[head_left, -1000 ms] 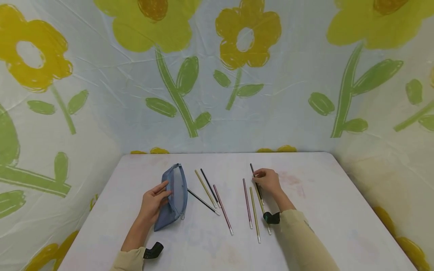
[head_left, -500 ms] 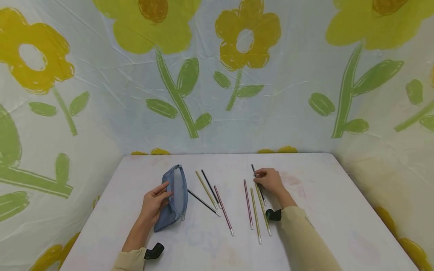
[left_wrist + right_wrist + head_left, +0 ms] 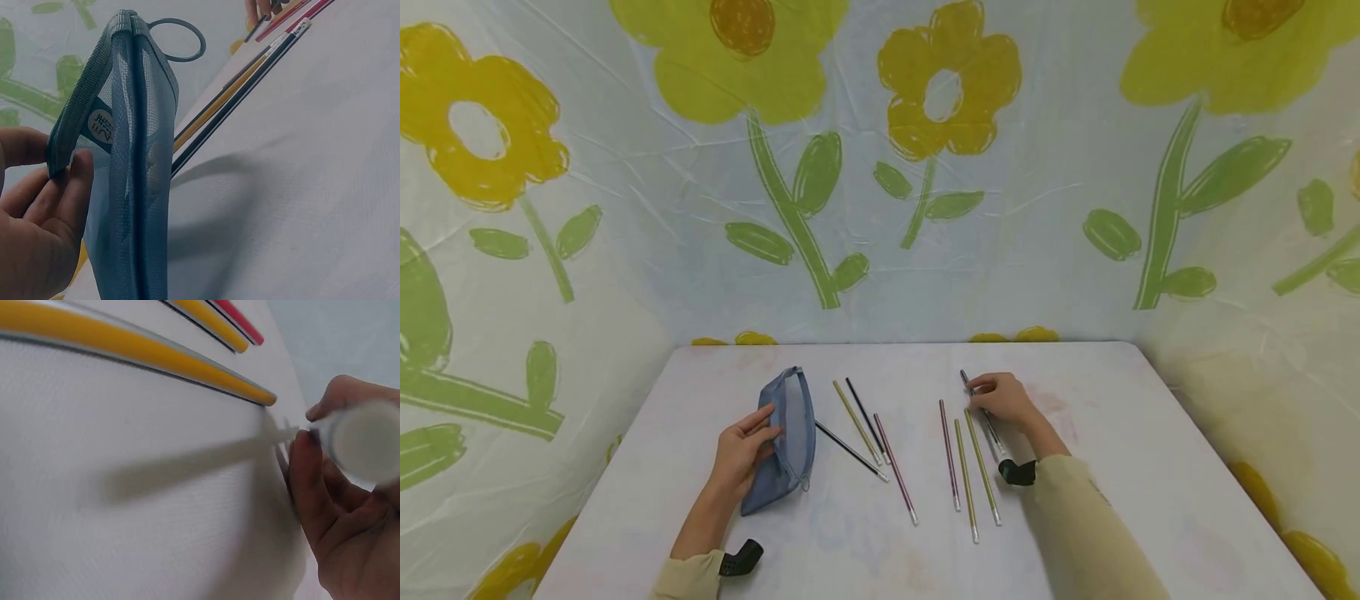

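Observation:
My left hand [image 3: 737,460] pinches the opened rim of a blue mesh pencil pouch [image 3: 799,429], which leans toward the table's middle. In the left wrist view the pouch [image 3: 150,187] shows its zipper edge, a ring pull [image 3: 201,39] and an inner label. Between thumb and fingers my right hand [image 3: 1007,400] pinches a black pencil [image 3: 992,432], raised off the table. Its white eraser end [image 3: 369,442] faces the right wrist camera, blurred. Left of this hand lie a dark red pencil [image 3: 950,457] and two gold pencils, one [image 3: 967,483] beside the other [image 3: 983,468].
Near the pouch lie a black pencil [image 3: 853,452], a gold pencil [image 3: 857,423], another black pencil [image 3: 867,420] and a dark red pencil [image 3: 896,471]. They rest on a white table [image 3: 880,558] enclosed by a flower-printed cloth backdrop [image 3: 1022,250].
My right hand has lifted the black pencil off the table and drawn it slightly right, away from the gold pencil beside it. The left hand and pouch stay in place.

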